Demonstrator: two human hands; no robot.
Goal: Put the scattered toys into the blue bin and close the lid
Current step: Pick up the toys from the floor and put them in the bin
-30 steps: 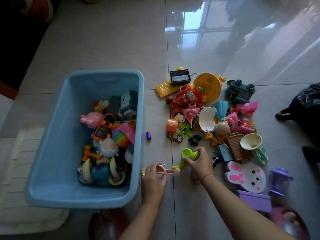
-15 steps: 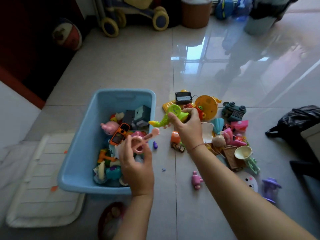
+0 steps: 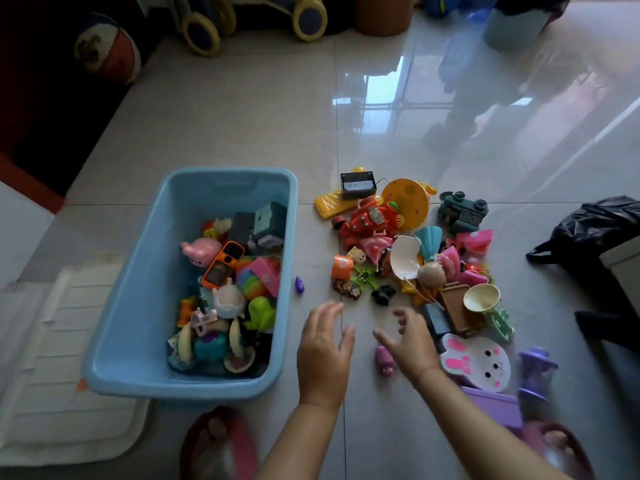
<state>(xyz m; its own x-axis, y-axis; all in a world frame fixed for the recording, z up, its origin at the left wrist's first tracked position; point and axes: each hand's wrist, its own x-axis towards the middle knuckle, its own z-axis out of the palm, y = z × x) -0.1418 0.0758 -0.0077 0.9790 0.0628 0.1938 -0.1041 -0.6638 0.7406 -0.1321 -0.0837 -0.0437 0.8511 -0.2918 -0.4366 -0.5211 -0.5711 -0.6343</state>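
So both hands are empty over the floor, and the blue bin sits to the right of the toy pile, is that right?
Not quite. In the head view the blue bin sits to the left of the toy pile, not the right. Both the left hand and the right hand are indeed empty over the floor.

One head view looks steeply down and forward from close above the floor (image 3: 242,109) (wide-angle, edges bent), bin (image 3: 138,306) at left, toy pile (image 3: 408,258) at right.

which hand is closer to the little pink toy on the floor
Right. The right hand hovers open just above the small pink toy, partly overlapping it. The left hand is open further left, nearer the blue bin.
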